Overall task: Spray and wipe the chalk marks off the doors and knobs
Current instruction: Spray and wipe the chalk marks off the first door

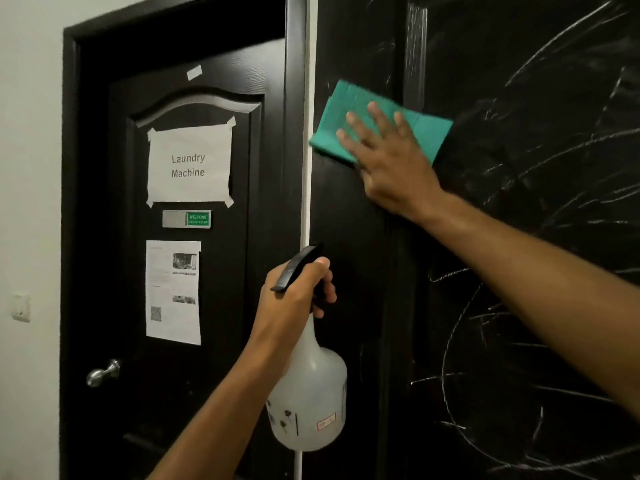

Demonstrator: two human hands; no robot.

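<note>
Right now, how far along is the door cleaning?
Done: the right door's left strip looks nearly clear. In hand: right hand presses the cloth there; left hand holds the sprayer. Left: chalk scribbles across the panel, the knob.

The right hand (388,157) covered the lower middle of the cloth (349,109). The left hand (294,299) hid the neck of the bottle (311,403), whose label print was unreadable. The chalked door (519,237) ran off the right edge.
</note>
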